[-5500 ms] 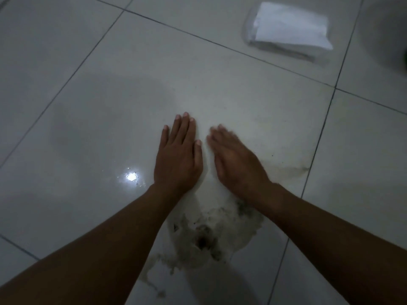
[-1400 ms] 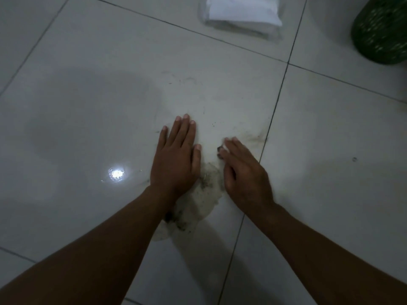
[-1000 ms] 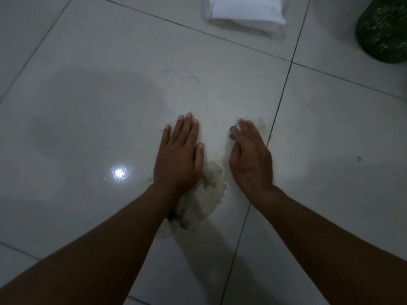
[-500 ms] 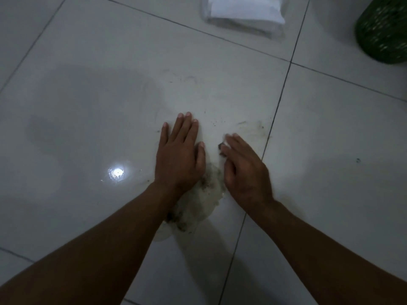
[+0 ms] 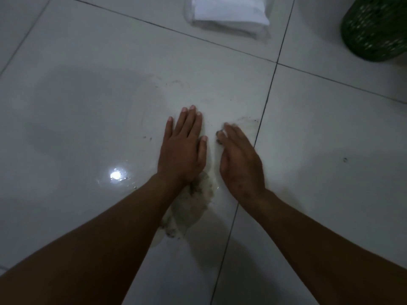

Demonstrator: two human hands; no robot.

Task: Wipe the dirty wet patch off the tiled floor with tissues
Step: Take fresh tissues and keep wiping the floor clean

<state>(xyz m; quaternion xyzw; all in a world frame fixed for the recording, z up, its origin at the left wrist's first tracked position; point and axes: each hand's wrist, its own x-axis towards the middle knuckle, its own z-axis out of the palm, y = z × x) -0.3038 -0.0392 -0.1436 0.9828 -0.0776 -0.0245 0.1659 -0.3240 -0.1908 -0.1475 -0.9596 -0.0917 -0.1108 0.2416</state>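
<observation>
My left hand (image 5: pixel 182 148) lies flat on the white tiled floor (image 5: pixel 88 106), fingers straight, with its heel and wrist over a soggy, dirt-speckled whitish mass (image 5: pixel 196 205) that looks like soaked tissue on the wet patch. My right hand (image 5: pixel 240 159) rests palm down beside it, just left of a grout line. A small dirty white scrap of tissue (image 5: pixel 221 135) peeks out under its fingertips. A faint dark smear (image 5: pixel 248 121) remains ahead of those fingers.
A pack of clean white tissues (image 5: pixel 229 12) lies on the floor at the top centre. A green woven basket (image 5: pixel 374 27) stands at the top right. A lamp glare (image 5: pixel 115 175) shines on wet tile to the left.
My right hand has rubbed forward and back along the grout line and is now slightly further forward than half a second ago. My left hand has stayed in place.
</observation>
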